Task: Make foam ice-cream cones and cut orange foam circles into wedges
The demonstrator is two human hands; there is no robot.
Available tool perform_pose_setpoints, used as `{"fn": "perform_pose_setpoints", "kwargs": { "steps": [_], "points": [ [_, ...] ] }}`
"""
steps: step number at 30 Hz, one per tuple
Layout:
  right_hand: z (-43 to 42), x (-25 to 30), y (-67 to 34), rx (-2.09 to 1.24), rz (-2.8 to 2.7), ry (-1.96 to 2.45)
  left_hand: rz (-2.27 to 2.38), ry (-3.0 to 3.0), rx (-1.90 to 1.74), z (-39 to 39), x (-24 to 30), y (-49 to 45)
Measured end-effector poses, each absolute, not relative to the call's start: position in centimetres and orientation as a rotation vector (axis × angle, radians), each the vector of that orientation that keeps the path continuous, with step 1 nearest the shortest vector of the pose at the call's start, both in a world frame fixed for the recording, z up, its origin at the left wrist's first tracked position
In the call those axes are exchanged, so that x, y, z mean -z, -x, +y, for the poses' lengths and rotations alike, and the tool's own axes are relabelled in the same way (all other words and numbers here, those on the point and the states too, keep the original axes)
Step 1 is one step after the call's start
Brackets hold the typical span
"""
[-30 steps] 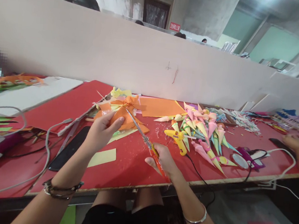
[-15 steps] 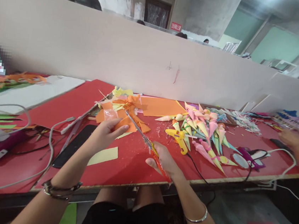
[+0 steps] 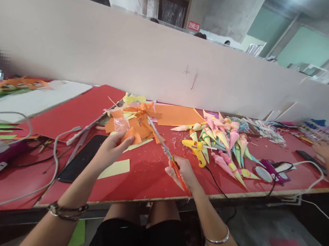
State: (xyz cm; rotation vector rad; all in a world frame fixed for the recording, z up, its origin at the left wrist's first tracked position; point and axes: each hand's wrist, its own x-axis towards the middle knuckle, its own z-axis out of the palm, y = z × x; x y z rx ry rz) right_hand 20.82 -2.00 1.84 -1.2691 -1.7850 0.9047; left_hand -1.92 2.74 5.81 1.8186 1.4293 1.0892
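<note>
My left hand (image 3: 111,147) pinches a small orange paper piece (image 3: 131,135) just above the red table (image 3: 147,176). My right hand (image 3: 183,172) is closed round the orange handles of a pair of scissors (image 3: 167,153); their long blades point up and left toward a heap of orange and yellow paper scraps (image 3: 136,116). The blade tips lie beside the heap, a little to the right of the piece in my left hand. A pale yellow paper strip (image 3: 114,168) lies flat between my two arms.
A yellow glue gun (image 3: 196,150) and a pile of coloured paper cones (image 3: 224,143) lie right of the scissors. An orange sheet (image 3: 174,115) is behind them. A black phone (image 3: 81,157) and grey cables (image 3: 52,154) lie left. Another person's hand (image 3: 327,154) works at far right.
The scissors have swung right, away from the orange piece. My left hand has drawn the orange piece toward me, apart from the heap.
</note>
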Motion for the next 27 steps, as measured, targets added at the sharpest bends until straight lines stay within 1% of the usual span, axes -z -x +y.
{"fn": "perform_pose_setpoints", "kwargs": {
  "steps": [2, 5, 7, 9, 11, 13, 15, 17, 18, 27],
  "points": [
    [-2.1, -1.9, -21.2, -0.911, -1.799, 1.228, 1.408, -1.896, -1.006, 2.9, -4.8, 2.3],
    [-2.2, -1.6, -21.5, -0.926, -1.811, 1.214, 1.377, -2.064, -0.768, 3.3, -2.8, 2.3],
    [-2.3, -1.4, -21.6, -0.919, -1.813, 1.255, 1.438, -2.186, -0.668, 3.6, -1.6, 2.0],
    [-2.4, -1.3, -21.5, -0.87, -1.821, 1.347, 1.549, -2.257, -0.722, 3.8, -0.9, 1.5],
    [-2.6, -1.3, -21.4, -0.771, -1.842, 1.448, 1.56, -2.184, -0.901, 4.0, -0.8, 1.1],
    [-2.9, -1.4, -21.3, -0.687, -1.879, 1.516, 1.352, -1.964, -1.074, 4.0, -1.2, 1.0],
    [-3.2, -1.5, -21.1, -0.688, -1.915, 1.545, 1.023, -1.709, -1.137, 3.9, -1.7, 1.1],
    [-3.4, -1.6, -21.0, -0.758, -1.941, 1.536, 0.784, -1.553, -1.097, 3.8, -1.9, 1.1],
    [-3.4, -1.6, -20.9, -0.807, -1.952, 1.516, 0.735, -1.516, -1.073, 3.7, -1.9, 1.0],
    [-3.2, -2.2, -21.1, -1.297, -1.985, 1.167, 0.865, -1.467, -1.22, 3.6, -2.5, 0.9]
  ]
}}
